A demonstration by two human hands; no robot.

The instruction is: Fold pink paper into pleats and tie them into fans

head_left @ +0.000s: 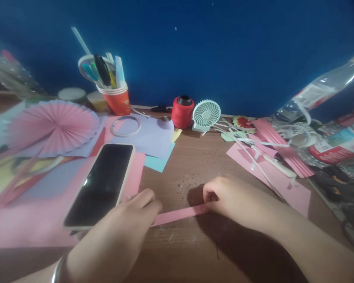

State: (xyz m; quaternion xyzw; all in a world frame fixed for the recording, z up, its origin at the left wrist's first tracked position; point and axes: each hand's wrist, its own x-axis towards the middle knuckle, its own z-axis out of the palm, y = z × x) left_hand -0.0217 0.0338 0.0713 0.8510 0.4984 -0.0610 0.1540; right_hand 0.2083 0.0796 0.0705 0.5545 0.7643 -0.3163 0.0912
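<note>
A narrow pink paper strip (179,215) stretches between my two hands, low over the brown desk. My left hand (135,220) has its fingers curled closed over the strip's left end, just right of a phone (102,184) with a dark screen. Thumb and forefinger of my right hand (224,194) pinch the strip's right end. The fingertips of the left hand are partly hidden behind its knuckles. A pink pleated paper fan (54,127) lies on coloured sheets at the left.
Behind stand a red paper cup (116,100) of pens, a red round container (183,112) and a small mint fan (206,116). At right, pink paper (295,192) lies under a white-handled cutter (274,163), near plastic bottles (318,92). A blue wall (224,47) closes the back.
</note>
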